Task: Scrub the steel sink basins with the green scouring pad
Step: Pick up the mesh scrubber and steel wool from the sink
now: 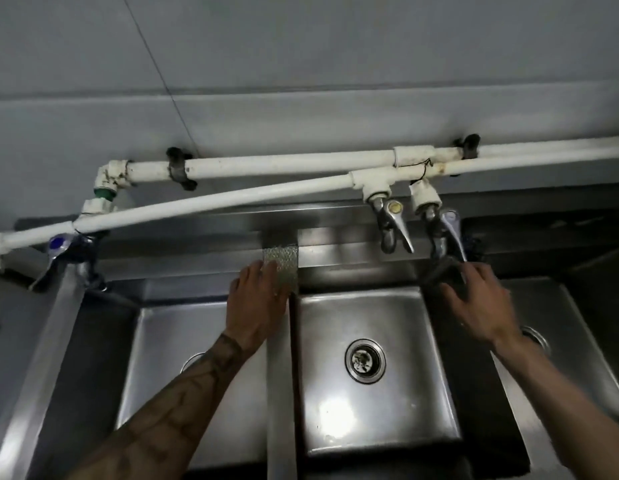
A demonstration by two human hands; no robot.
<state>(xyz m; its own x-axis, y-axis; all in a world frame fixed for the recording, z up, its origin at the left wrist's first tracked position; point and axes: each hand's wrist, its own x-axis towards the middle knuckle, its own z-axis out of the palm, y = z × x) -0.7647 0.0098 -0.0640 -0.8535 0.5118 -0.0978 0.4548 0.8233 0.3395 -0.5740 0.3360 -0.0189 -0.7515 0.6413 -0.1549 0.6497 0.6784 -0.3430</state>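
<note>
Steel sink (pixel 336 306): three basins lie side by side below you, with a round drain (pixel 364 360) in the floor of the middle one.
Left hand (pixel 258 299): your palm is down on the back end of the divider between the left and middle basins. The fingers lie fairly straight, holding nothing, with the fingertips on a patch of embossed foil tape (pixel 282 261).
Right hand (pixel 481 303): it is at the back rim, over the divider between the middle and right basins. The fingers are curled over the scouring pad (pixel 439 271) and grip it; blur hides exactly how each finger lies.
Scouring pad: it sits in your right hand, just under the right-hand tap (pixel 443 233), and it reads dark in this light.
Second tap (pixel 393 230): it hangs just left of the pad, apart from it.
White pipes (pixel 266 164): they run along the wall above the sink.
</note>
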